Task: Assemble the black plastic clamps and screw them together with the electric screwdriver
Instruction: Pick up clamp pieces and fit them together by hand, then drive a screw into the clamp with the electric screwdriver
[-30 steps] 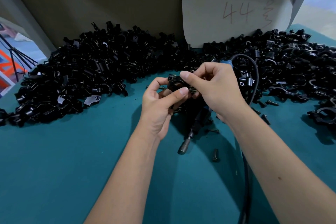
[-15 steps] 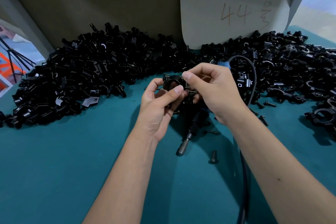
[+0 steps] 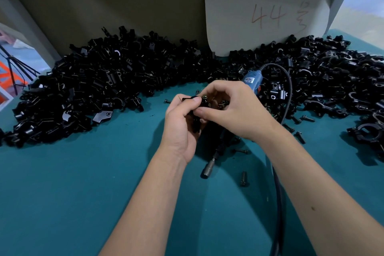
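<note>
left hand [image 3: 181,124] grips clamp [image 3: 194,116] | right hand [image 3: 234,110] fingers [image 3: 209,90] pinch screw [image 3: 204,97]

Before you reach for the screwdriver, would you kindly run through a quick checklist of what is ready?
1. Clamp gripped by left hand: ok.
2. Screw at the clamp, pinched by right hand: ok.
3. Screw seated straight in its hole: cannot tell, fingers hide it.
4. Clamp halves fully mated: cannot tell.
5. Screwdriver within reach, lying on the table under the hands: ok.
6. A hand free to lift the screwdriver: not ok, both busy.
</note>
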A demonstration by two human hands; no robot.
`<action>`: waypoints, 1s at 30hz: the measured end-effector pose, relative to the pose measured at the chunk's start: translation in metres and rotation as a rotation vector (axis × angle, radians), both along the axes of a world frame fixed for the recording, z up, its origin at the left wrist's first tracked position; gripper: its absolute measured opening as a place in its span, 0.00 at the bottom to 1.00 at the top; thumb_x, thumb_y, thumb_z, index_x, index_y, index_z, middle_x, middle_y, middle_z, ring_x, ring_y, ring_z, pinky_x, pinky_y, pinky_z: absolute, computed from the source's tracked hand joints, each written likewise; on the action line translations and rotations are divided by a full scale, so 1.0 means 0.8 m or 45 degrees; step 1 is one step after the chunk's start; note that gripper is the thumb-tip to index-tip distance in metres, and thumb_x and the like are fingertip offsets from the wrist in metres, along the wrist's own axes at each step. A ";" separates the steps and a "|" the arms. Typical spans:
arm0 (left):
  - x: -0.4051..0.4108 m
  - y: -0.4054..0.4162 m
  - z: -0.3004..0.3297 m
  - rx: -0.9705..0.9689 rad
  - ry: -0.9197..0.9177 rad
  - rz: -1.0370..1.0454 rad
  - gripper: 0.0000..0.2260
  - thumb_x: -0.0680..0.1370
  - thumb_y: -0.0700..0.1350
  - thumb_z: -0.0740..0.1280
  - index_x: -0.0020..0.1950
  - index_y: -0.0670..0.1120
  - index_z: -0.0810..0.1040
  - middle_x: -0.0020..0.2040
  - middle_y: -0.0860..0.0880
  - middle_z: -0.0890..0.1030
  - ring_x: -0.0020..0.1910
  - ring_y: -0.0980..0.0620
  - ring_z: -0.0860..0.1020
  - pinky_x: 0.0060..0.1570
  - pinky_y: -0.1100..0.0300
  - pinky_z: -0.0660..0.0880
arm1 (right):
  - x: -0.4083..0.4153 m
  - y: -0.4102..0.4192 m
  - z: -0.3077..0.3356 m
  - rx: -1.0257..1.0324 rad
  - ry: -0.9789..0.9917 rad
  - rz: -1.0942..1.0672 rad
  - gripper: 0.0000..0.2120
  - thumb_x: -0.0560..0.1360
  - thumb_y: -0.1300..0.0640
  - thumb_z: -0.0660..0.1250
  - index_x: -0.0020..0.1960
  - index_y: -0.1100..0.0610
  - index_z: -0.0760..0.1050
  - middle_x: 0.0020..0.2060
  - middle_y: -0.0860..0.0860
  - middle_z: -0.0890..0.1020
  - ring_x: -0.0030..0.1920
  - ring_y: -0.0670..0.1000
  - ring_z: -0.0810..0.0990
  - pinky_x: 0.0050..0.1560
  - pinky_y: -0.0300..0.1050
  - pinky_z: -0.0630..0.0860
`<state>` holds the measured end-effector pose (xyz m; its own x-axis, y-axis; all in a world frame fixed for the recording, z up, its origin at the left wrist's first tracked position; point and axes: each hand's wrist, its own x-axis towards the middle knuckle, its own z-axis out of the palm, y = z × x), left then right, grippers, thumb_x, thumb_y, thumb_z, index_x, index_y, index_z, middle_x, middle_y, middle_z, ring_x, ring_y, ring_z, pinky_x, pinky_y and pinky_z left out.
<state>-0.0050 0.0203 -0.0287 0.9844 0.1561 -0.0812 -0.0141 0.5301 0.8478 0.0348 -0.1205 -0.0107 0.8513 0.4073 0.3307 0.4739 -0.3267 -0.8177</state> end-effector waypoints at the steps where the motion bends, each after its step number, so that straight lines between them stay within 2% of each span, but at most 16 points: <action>1: 0.000 0.000 0.000 0.002 -0.023 -0.001 0.11 0.76 0.39 0.67 0.36 0.48 0.70 0.32 0.51 0.77 0.30 0.54 0.74 0.36 0.57 0.70 | -0.002 0.001 -0.001 0.021 -0.005 -0.014 0.09 0.71 0.57 0.81 0.48 0.55 0.83 0.39 0.50 0.87 0.39 0.48 0.87 0.47 0.54 0.83; 5: 0.000 -0.002 0.000 0.003 -0.101 0.017 0.05 0.72 0.44 0.69 0.41 0.46 0.74 0.35 0.48 0.79 0.34 0.51 0.76 0.36 0.57 0.76 | -0.004 0.006 0.000 0.119 -0.050 -0.049 0.09 0.71 0.59 0.82 0.46 0.58 0.84 0.40 0.51 0.85 0.40 0.53 0.86 0.45 0.57 0.83; 7: 0.000 -0.005 -0.001 0.091 -0.118 0.022 0.08 0.75 0.48 0.69 0.48 0.45 0.75 0.41 0.47 0.82 0.37 0.51 0.80 0.35 0.58 0.77 | -0.003 0.006 0.002 0.178 -0.050 -0.058 0.09 0.71 0.59 0.82 0.46 0.58 0.83 0.41 0.51 0.84 0.38 0.52 0.85 0.42 0.54 0.83; 10: 0.000 -0.011 -0.001 0.179 -0.096 0.004 0.10 0.77 0.53 0.66 0.51 0.48 0.74 0.41 0.48 0.81 0.32 0.54 0.75 0.25 0.62 0.68 | -0.004 0.006 0.004 0.190 -0.042 -0.073 0.09 0.71 0.58 0.82 0.44 0.56 0.83 0.38 0.50 0.85 0.35 0.49 0.86 0.39 0.48 0.83; 12: 0.002 -0.014 -0.002 0.132 -0.062 0.014 0.06 0.79 0.50 0.63 0.47 0.49 0.73 0.39 0.49 0.77 0.28 0.56 0.70 0.22 0.64 0.61 | -0.006 0.006 0.005 0.126 -0.042 -0.082 0.09 0.71 0.57 0.82 0.44 0.54 0.83 0.36 0.48 0.85 0.35 0.46 0.85 0.40 0.44 0.82; 14: 0.004 -0.016 -0.003 0.082 0.002 0.036 0.04 0.82 0.48 0.61 0.49 0.49 0.72 0.38 0.49 0.75 0.26 0.56 0.67 0.21 0.65 0.58 | -0.010 0.006 0.008 0.053 -0.076 -0.091 0.09 0.72 0.52 0.81 0.45 0.54 0.83 0.36 0.46 0.85 0.36 0.43 0.84 0.41 0.38 0.80; 15: 0.005 -0.016 -0.004 0.034 0.027 0.032 0.04 0.82 0.47 0.60 0.50 0.48 0.72 0.36 0.49 0.73 0.26 0.56 0.65 0.21 0.65 0.57 | -0.010 0.006 0.009 0.064 -0.102 -0.146 0.11 0.74 0.49 0.79 0.45 0.55 0.82 0.36 0.47 0.84 0.36 0.43 0.84 0.42 0.38 0.79; 17: 0.007 -0.013 -0.003 -0.126 0.051 -0.007 0.05 0.83 0.46 0.59 0.48 0.47 0.69 0.32 0.50 0.69 0.26 0.56 0.62 0.19 0.67 0.56 | -0.006 0.003 0.010 0.088 -0.195 -0.458 0.18 0.78 0.40 0.71 0.45 0.55 0.79 0.34 0.49 0.82 0.36 0.49 0.81 0.41 0.47 0.77; 18: 0.007 -0.010 -0.003 -0.206 0.065 -0.028 0.07 0.82 0.46 0.59 0.45 0.47 0.67 0.32 0.50 0.68 0.26 0.56 0.61 0.19 0.67 0.55 | -0.002 -0.001 0.010 0.010 -0.247 -0.686 0.21 0.80 0.36 0.66 0.46 0.56 0.77 0.34 0.48 0.80 0.37 0.51 0.79 0.40 0.51 0.74; 20: 0.008 -0.005 -0.002 -0.289 0.095 -0.054 0.11 0.82 0.47 0.60 0.40 0.47 0.66 0.32 0.50 0.67 0.26 0.57 0.59 0.19 0.67 0.54 | 0.003 -0.008 0.008 -0.323 -0.191 -1.029 0.27 0.78 0.30 0.63 0.51 0.56 0.68 0.37 0.47 0.74 0.38 0.54 0.76 0.38 0.50 0.68; 23: 0.009 -0.004 -0.004 -0.271 0.121 -0.038 0.11 0.81 0.46 0.60 0.39 0.46 0.67 0.32 0.49 0.67 0.26 0.56 0.59 0.20 0.66 0.55 | 0.002 -0.009 -0.002 -0.618 0.031 -1.060 0.40 0.70 0.24 0.68 0.59 0.57 0.61 0.40 0.51 0.71 0.38 0.57 0.72 0.36 0.48 0.67; 26: 0.011 -0.008 -0.006 -0.194 0.155 0.026 0.10 0.81 0.45 0.62 0.42 0.46 0.66 0.33 0.48 0.69 0.25 0.55 0.62 0.21 0.65 0.60 | 0.002 -0.006 -0.009 -0.680 0.083 -1.019 0.48 0.67 0.27 0.75 0.67 0.59 0.58 0.41 0.52 0.73 0.37 0.57 0.74 0.35 0.48 0.70; 30: 0.010 -0.010 -0.008 -0.046 0.204 0.036 0.09 0.82 0.46 0.65 0.44 0.48 0.67 0.33 0.49 0.71 0.26 0.54 0.65 0.23 0.63 0.66 | 0.011 -0.016 -0.009 -0.426 0.176 -0.991 0.38 0.67 0.40 0.80 0.59 0.56 0.58 0.43 0.51 0.74 0.38 0.56 0.76 0.39 0.46 0.72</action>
